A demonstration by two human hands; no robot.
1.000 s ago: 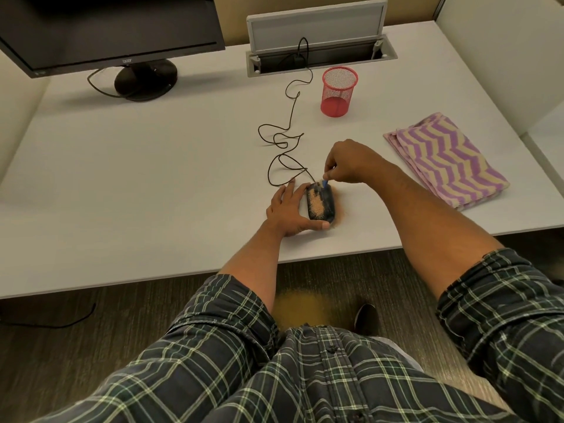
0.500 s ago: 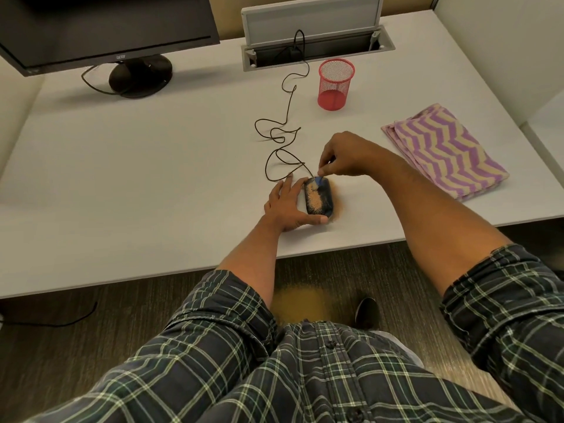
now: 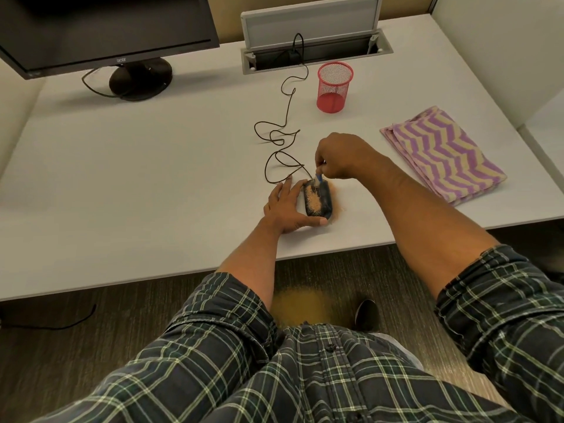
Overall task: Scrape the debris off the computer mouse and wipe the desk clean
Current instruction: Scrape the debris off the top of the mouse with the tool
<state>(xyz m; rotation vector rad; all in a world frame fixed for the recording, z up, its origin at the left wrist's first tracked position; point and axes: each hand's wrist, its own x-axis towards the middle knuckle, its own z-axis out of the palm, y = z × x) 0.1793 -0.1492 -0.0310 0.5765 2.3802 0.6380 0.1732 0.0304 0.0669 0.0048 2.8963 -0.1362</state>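
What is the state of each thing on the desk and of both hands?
mouse: flat, top covered with debris
scraper: tip on mouse front
right hand: pinches scraper
left hand: steadies the mouse
cloth: folded, untouched
pen cup: upright
cover: open

Brand "acer" in small pale letters on lower bezel of black monitor (image 3: 100, 29); no other legible text

An office cubicle: white desk (image 3: 122, 166), partition walls (image 3: 500, 50), monitor (image 3: 103, 29), desk cable hatch (image 3: 314, 50), mesh pen cup (image 3: 334, 87).
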